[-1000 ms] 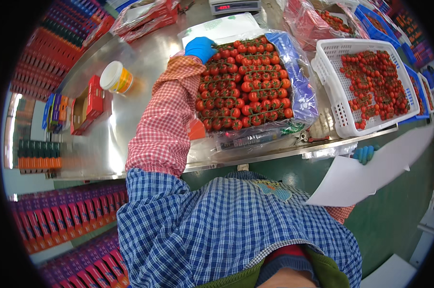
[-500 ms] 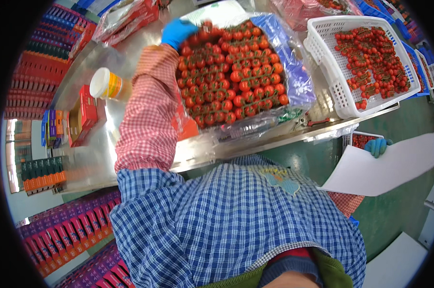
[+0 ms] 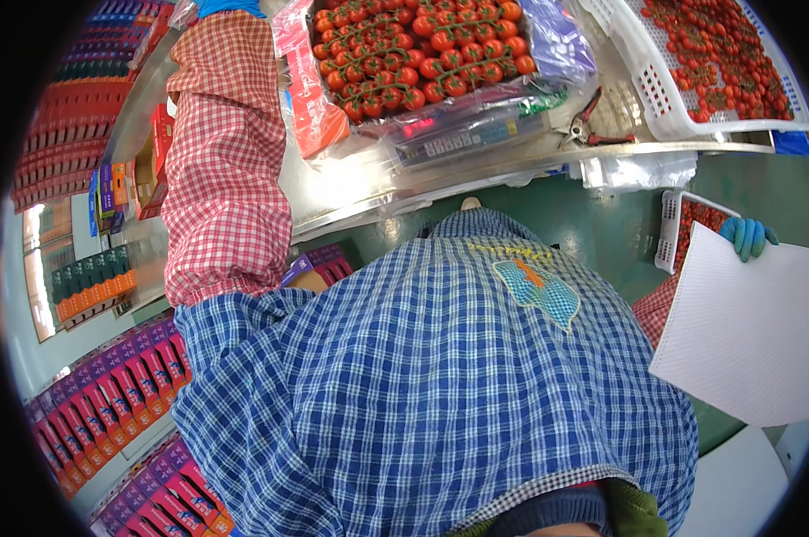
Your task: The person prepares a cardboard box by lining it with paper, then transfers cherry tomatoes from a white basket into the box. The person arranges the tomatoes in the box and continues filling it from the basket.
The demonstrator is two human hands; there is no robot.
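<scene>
Head view: my left hand [image 3: 230, 7] is reaching past the vine tomato box [image 3: 419, 54], fingers cut off, can't tell. Right hand [image 3: 746, 236] pinches white sheet [image 3: 752, 336]. Purple-red cartons [image 3: 109, 407] lower left. Since earlier, view tilted down; sheet nearer.

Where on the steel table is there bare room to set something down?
Bare steel table shows along the near edge, between the red checked sleeve and the scale. Farther back, the tomato crate, snips and white basket crowd the surface.
</scene>
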